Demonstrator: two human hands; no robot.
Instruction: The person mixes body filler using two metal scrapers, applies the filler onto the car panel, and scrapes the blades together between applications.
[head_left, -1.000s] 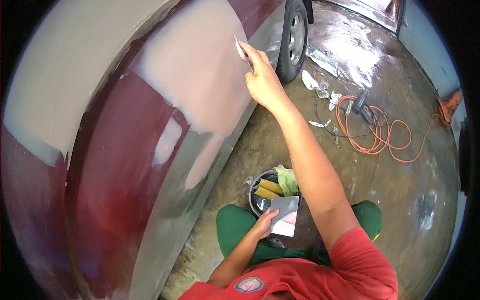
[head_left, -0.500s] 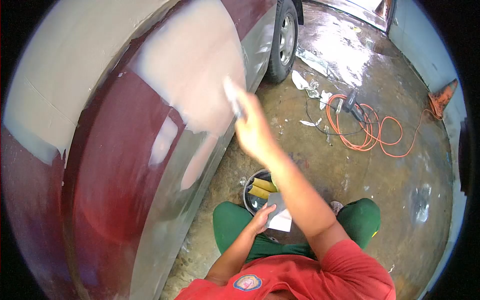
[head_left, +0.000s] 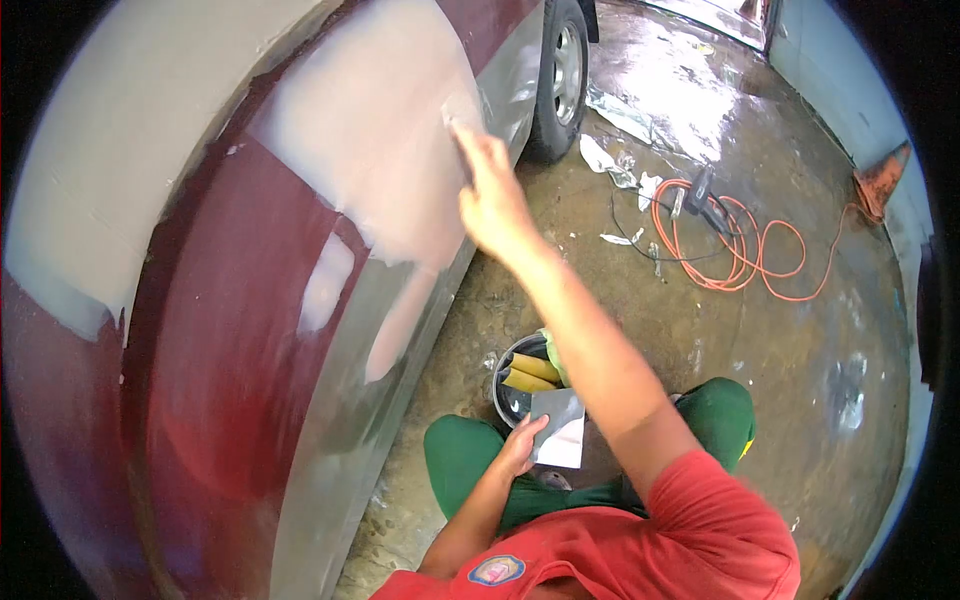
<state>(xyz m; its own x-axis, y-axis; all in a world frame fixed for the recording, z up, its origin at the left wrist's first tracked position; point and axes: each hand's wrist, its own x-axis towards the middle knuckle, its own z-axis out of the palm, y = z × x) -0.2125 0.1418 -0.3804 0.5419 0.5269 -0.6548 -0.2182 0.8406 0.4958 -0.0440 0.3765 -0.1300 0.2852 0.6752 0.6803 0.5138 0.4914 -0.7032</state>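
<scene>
My right hand [head_left: 494,200] reaches up to the car panel [head_left: 230,330], its fingers closed on a putty spreader [head_left: 461,125]. The spreader's pale blade lies at the right part of a large beige filler patch [head_left: 370,130]. Blur and my fingers hide most of the tool. Low over my lap, my left hand [head_left: 520,445] grips a flat rectangular plate [head_left: 562,410] by its left edge, thumb on top. The plate looks grey on one side and bright white at its lower right. Just beyond it stands a round tub [head_left: 497,392] holding yellow-brown rolled pieces [head_left: 528,372].
A car wheel [head_left: 568,75] stands ahead. Coiled orange cable [head_left: 735,270] with a dark power tool [head_left: 700,195] lies on the wet floor to the right, near plastic scraps [head_left: 600,158]. A blue wall [head_left: 840,90] bounds the right, with an orange cone [head_left: 882,185] against it.
My right hand has moved up and slightly left across the filler patch with the spreader. My left hand still holds the plate, which has shifted slightly. The view has turned a little.
</scene>
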